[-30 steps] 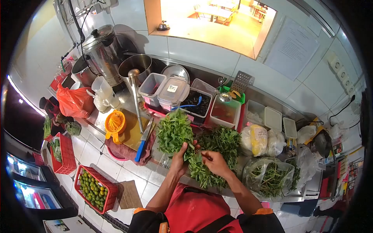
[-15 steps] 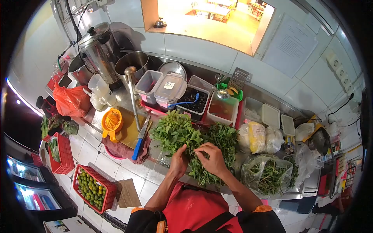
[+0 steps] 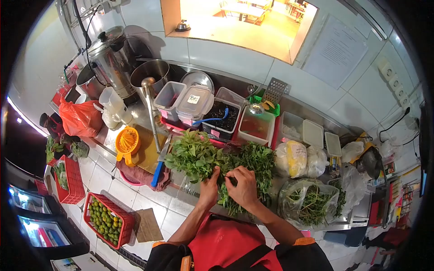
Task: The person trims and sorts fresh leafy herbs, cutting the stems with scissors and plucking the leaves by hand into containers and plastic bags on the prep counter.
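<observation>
A bunch of leafy green herbs (image 3: 192, 153) is gripped by its stems in my left hand (image 3: 209, 189), with the thumb on top and the leaves fanning away to the upper left. Close on its right, my right hand (image 3: 244, 186) has its fingertips pinched together at the stems. What exactly they pinch is too small to make out. Under and behind both hands lies a pile of loose greens (image 3: 257, 165) on the metal counter. To the right of it, a clear plastic bag (image 3: 289, 205) holds green stems.
Left of the herbs are a knife (image 3: 159, 169), a cutting board (image 3: 147, 151) and an orange citrus juicer (image 3: 127, 141). Plastic tubs (image 3: 257, 124) line the back. Filled bags (image 3: 296, 158) sit at right. A red crate of limes (image 3: 104, 219) stands on the floor.
The herb bunch has tipped lower and to the left in my left hand. My right hand's fingers have curled in closer to the stems. The view has shifted slightly.
</observation>
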### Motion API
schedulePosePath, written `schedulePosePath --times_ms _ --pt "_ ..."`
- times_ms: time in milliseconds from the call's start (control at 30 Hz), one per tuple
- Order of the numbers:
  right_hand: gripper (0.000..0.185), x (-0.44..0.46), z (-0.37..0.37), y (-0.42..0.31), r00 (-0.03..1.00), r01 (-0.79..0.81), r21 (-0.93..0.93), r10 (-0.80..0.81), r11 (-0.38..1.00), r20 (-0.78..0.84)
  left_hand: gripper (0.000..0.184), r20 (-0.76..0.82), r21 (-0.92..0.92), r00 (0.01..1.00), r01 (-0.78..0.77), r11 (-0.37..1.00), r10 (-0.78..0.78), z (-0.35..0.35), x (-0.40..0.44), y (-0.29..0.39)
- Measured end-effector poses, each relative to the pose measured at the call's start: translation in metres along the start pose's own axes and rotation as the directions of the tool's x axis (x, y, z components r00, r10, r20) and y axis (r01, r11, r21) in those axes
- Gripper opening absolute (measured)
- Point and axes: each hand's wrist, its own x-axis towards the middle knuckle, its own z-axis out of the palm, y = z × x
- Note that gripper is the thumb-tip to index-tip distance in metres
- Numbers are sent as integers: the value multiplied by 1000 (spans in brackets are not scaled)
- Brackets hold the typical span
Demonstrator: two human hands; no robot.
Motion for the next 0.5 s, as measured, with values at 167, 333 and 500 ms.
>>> schedulePosePath --times_ms 167,333,500 --pt "13 -3 6 -1 998 -8 -18 7 1000 -55 28 9 109 989 -147 983 147 8 -6 0" --pt "11 -6 11 2 997 -33 51 37 998 -75 24 33 291 977 -211 933 211 -7 -2 -16" --pt "9 -10 17 6 983 -157 221 173 963 -58 21 91 615 940 -313 724 329 3 -13 -6"
